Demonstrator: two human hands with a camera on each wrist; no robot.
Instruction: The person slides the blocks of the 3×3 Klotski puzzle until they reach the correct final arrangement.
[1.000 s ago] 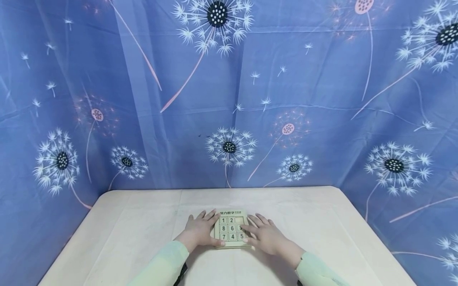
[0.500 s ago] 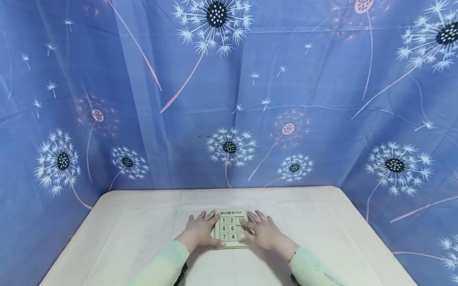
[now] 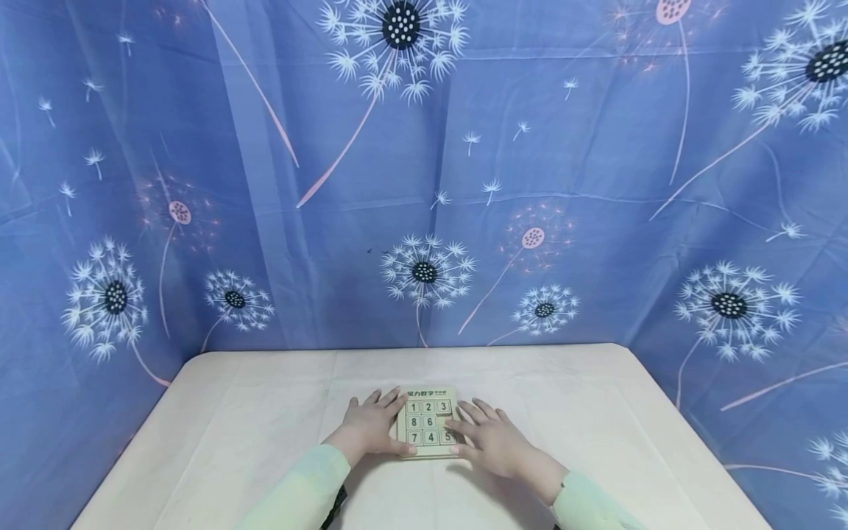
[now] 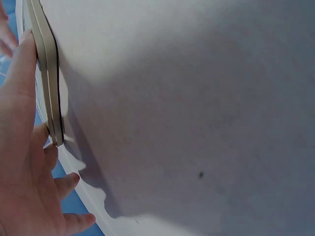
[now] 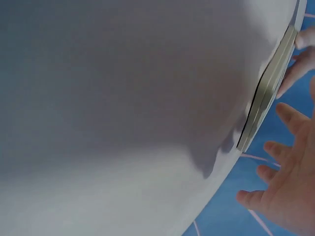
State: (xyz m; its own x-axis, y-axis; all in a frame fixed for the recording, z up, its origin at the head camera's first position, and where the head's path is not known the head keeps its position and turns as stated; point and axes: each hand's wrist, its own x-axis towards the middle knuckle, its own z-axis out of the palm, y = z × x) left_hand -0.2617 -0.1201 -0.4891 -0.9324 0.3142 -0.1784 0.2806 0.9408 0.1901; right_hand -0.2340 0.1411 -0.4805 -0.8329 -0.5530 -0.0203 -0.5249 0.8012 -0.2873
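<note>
A pale number sliding puzzle (image 3: pixel 429 452) lies flat on the table, with tiles 1, 2, 3 along its top row. Below come 8 and 6, then 7, 4, 5; the empty slot is at the middle right. My left hand (image 3: pixel 371 428) grips the puzzle's left side, index finger at the upper corner and thumb at the lower one. In the left wrist view the thumb lies along the puzzle's edge (image 4: pixel 52 83). My right hand (image 3: pixel 498 440) is spread over the right side, index fingertip at the empty slot below tile 3 (image 3: pixel 444 406), thumb near tile 5.
The cream tabletop (image 3: pixel 265 412) stretches around the puzzle on all sides. Behind and beside it hangs a blue dandelion-print cloth (image 3: pixel 344 294). Both forearms wear light green sleeves (image 3: pixel 305 482).
The 3 tile has slid up from the middle right slot into the top right corner under the right index finger. That hand has since drawn back slightly. The left hand has stayed put.
</note>
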